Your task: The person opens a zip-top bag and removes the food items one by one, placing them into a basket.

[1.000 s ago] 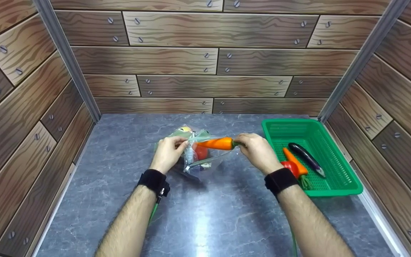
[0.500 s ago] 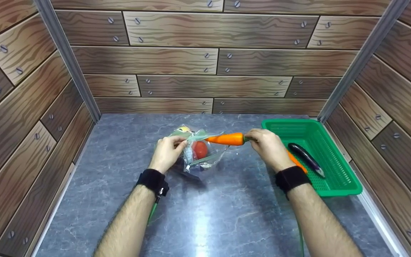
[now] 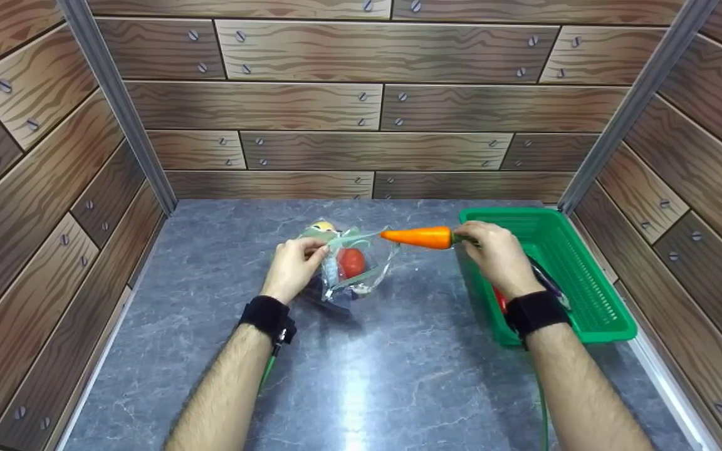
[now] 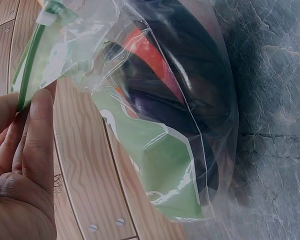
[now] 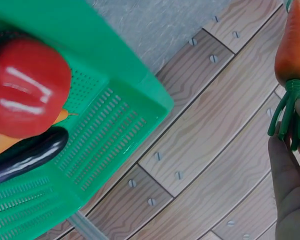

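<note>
My left hand (image 3: 293, 268) pinches the green zip edge of a clear plastic zip bag (image 3: 370, 289) between thumb and fingers. Through the film I see a red tomato-like vegetable (image 3: 352, 263); the left wrist view shows dark purple, eggplant-like shapes (image 4: 155, 102) and a red-orange piece. To the right, my right hand (image 3: 496, 254) holds an orange carrot (image 3: 420, 237) by its green stalks, the tip pointing left beside the bag's mouth. In the right wrist view, the fingers grip those stalks (image 5: 294, 112). Whether the carrot's tip touches the bag, I cannot tell.
A green plastic basket (image 3: 618, 319) stands at the right, partly under my right hand. Inside lie an eggplant (image 5: 32, 157), a round red vegetable (image 5: 30, 90) and another carrot (image 5: 62, 116), mostly hidden. Wood-patterned walls enclose the grey marbled table (image 3: 398, 388).
My right hand has moved right and slightly away, drawing the carrot from over the bag's mouth toward the basket. My left hand has stayed on the bag's edge.
</note>
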A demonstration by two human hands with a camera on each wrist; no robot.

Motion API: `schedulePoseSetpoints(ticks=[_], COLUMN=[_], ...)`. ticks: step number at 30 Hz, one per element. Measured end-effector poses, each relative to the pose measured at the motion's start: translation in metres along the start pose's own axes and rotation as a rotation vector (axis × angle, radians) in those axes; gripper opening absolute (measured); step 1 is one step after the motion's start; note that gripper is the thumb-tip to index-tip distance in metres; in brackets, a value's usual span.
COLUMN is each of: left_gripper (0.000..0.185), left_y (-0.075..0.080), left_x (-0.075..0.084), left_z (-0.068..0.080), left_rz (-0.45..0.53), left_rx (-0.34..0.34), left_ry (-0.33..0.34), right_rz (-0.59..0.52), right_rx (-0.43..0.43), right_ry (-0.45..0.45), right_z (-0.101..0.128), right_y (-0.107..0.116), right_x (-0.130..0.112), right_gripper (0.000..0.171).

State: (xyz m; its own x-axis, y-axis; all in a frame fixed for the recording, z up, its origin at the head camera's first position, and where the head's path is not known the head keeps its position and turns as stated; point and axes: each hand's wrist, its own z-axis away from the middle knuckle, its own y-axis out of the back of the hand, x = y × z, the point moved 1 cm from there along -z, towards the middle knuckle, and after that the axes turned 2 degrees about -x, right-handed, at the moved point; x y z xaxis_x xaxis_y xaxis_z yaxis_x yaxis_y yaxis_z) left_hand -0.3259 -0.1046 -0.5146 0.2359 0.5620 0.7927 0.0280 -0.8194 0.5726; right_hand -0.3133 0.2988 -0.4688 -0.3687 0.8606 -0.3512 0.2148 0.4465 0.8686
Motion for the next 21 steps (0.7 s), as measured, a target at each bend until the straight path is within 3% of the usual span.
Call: schedulePoseSetpoints(ticks=[21], left_gripper=[0.025], left_y=[0.001], left_x=[-0.004], left_z=[0.001], left_rz=[0.021], left_rx=[-0.008], left_ry=[0.021], right_rz=[-0.028], right_rx=[0.089], right_ry=[-0.051], right_z=[0.022], right_y=[0.037], right_x=[0.042], right_gripper=[0.028])
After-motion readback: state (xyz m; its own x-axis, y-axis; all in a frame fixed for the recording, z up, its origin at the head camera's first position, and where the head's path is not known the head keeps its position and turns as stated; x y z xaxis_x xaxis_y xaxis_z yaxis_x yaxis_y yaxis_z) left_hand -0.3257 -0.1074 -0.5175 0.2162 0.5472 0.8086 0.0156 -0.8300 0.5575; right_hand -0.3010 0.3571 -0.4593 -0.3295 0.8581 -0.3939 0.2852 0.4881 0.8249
